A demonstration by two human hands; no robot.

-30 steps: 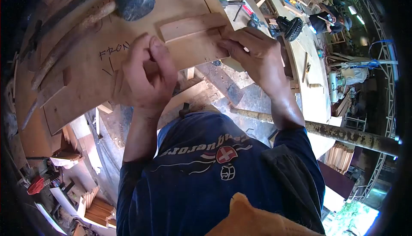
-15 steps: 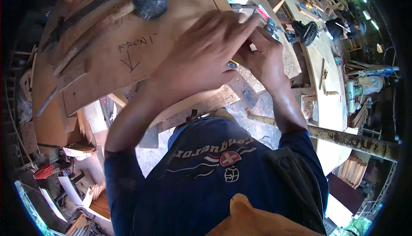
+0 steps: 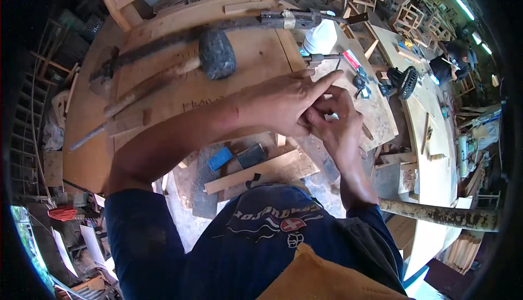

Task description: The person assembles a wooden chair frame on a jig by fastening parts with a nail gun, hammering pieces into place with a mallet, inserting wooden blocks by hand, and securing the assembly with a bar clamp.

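My left hand (image 3: 289,101) reaches in over the wooden board (image 3: 256,55), its index finger pointing out. Its other fingers are closed against my right hand (image 3: 339,117), whose fingers are curled in a pinch. The two hands touch, and whatever lies between the fingertips is hidden. Left of them on the board rests a mallet (image 3: 218,55) with a black head and wooden handle. Behind it lies a long dark bar clamp (image 3: 180,39). A white bottle (image 3: 320,37) stands beyond my hands, near a thin metal-tipped tool (image 3: 324,57).
Below the board's edge are a blue block (image 3: 219,159), a dark block (image 3: 251,156) and a wood strip (image 3: 261,172). A black fan (image 3: 407,82) stands to the right. Another person (image 3: 452,63) is at the far bench. A rusty pipe (image 3: 441,214) runs at lower right.
The view has shifted, showing more of the far side of the board. My hands stay together, with my right fingers curled closer against my left hand. A small yellow-and-dark item seen between them is now hidden.
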